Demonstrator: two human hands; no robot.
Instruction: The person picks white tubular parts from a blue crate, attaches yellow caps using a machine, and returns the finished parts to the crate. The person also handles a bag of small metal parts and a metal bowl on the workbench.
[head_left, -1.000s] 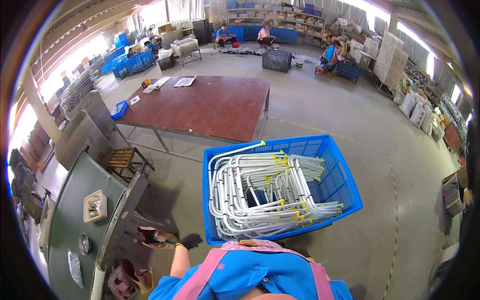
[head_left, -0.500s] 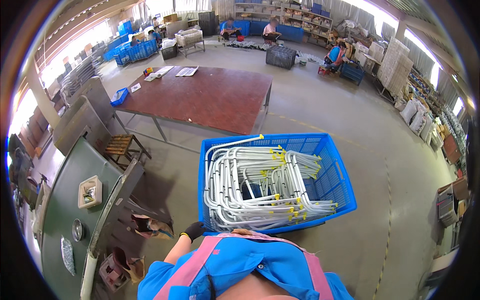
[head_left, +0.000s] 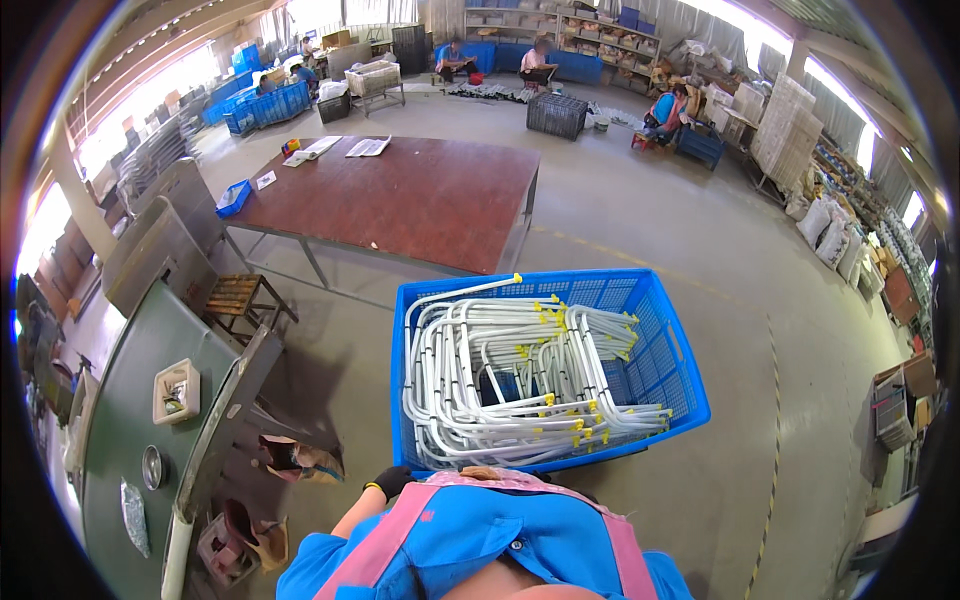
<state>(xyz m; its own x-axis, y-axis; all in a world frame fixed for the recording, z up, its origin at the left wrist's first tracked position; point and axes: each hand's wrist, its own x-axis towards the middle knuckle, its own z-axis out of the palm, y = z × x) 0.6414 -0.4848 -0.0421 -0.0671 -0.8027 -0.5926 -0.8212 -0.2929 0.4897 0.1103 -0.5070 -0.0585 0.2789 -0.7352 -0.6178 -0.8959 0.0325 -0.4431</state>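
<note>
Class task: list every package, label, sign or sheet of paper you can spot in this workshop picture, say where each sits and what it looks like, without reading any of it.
Papers: far end of the brown table, flat white sheets.
Small card: table's left edge, white rectangle.
Sacks: right wall, stacked, white and bulging.
Cardboard boxes: far right floor, brown, open.
Small tray: green bench at left, white, square.
No screens or signs show.

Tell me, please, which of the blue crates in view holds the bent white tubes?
The large blue crate right in front of the person, by the gloved left hand. The blue crates far across the hall show no such tubes.
</note>
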